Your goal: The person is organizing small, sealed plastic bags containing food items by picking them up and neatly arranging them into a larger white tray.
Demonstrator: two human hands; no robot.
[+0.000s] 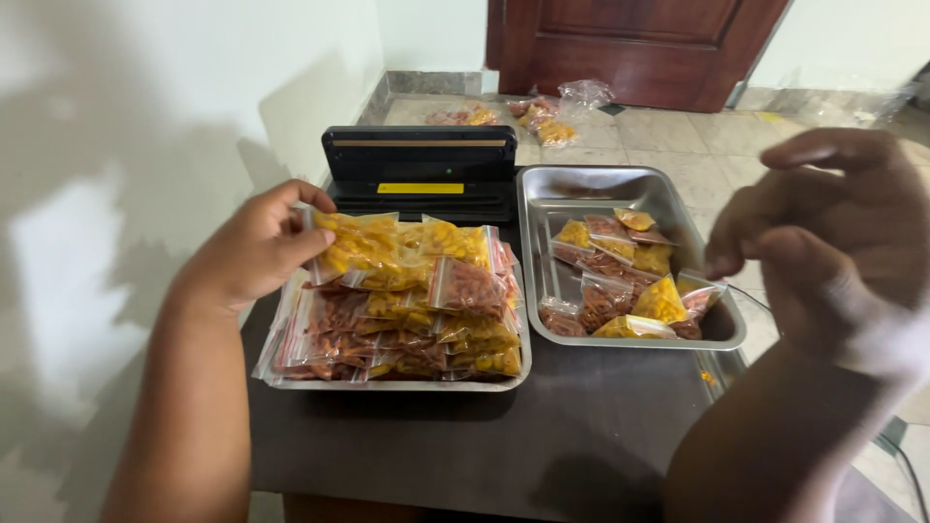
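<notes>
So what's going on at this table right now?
A person's left hand grips a clear zip bag of yellow pieces atop a heaped steel tray of similar yellow and reddish-brown bags. The right hand hovers empty, fingers curled, beside a second steel tray that is partly filled. A black sealing machine sits open behind them.

We seem to be in a home room: tiled floor (pixel 678 145), wooden door (pixel 639 44), small dark table (pixel 542 436).

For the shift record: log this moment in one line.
left hand: gripping yellow bag on full tray | right hand: raised, empty | second tray: partly filled | sealer: behind
</notes>
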